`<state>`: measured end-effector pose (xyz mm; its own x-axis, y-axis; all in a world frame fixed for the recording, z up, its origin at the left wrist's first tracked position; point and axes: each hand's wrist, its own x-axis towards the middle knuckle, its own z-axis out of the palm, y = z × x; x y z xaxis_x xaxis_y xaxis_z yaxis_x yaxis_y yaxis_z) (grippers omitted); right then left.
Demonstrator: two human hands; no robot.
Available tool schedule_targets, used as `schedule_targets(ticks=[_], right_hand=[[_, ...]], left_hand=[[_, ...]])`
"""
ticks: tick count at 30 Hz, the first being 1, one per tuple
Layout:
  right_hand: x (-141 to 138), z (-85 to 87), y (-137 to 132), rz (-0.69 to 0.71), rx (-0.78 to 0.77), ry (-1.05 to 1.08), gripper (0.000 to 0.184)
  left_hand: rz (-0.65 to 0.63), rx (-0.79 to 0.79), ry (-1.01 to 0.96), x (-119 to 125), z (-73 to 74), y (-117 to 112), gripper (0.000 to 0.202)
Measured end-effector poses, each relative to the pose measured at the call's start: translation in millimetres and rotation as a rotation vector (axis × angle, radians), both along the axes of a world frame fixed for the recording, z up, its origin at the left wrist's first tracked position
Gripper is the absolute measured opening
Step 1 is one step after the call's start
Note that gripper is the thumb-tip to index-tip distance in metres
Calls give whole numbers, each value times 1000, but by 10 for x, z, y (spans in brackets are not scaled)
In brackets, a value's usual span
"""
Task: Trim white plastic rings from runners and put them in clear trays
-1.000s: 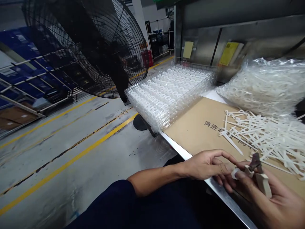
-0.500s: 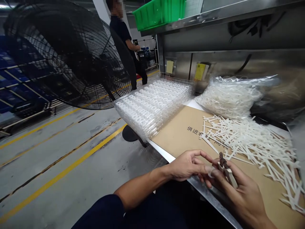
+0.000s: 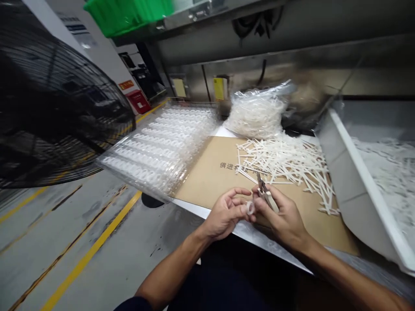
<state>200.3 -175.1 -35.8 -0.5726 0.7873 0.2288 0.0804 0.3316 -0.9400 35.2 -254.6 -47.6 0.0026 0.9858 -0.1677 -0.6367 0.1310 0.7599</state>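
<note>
My left hand (image 3: pixel 225 213) and my right hand (image 3: pixel 280 214) meet over the near edge of the bench. Between their fingertips sits a small white plastic ring (image 3: pixel 250 208), pinched by the left thumb and fingers. The right hand grips small cutting pliers (image 3: pixel 265 192) with pale handles, jaws pointing up and away. Just beyond the hands lies a pile of white plastic sprue sticks (image 3: pixel 285 164) on a sheet of brown cardboard (image 3: pixel 210 177).
A stack of clear trays (image 3: pixel 158 149) filled with white rings overhangs the bench's left end. A plastic bag of white parts (image 3: pixel 256 114) stands at the back. A white bin (image 3: pixel 353 181) of scraps is on the right. A big black fan (image 3: pixel 55 116) stands left.
The view has swung to the right, bringing the white bin into sight and pushing the fan left. Both hands stay together on the ring and pliers. The person behind the fan is out of view.
</note>
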Motion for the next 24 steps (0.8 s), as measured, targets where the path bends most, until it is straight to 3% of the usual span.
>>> schedule_targets(ticks=[5, 9, 15, 24], right_hand=[[23, -49, 65, -27, -105, 43, 36], [32, -54, 75, -7, -99, 32, 32], [27, -88, 105, -1, -134, 13, 30], [44, -141, 139, 21, -177, -22, 26]], left_hand=[[199, 15, 68, -154, 43, 89, 47], [304, 39, 97, -242, -17, 149, 43], [283, 58, 61, -221, -133, 101, 40], [240, 69, 73, -252, -163, 71, 45]])
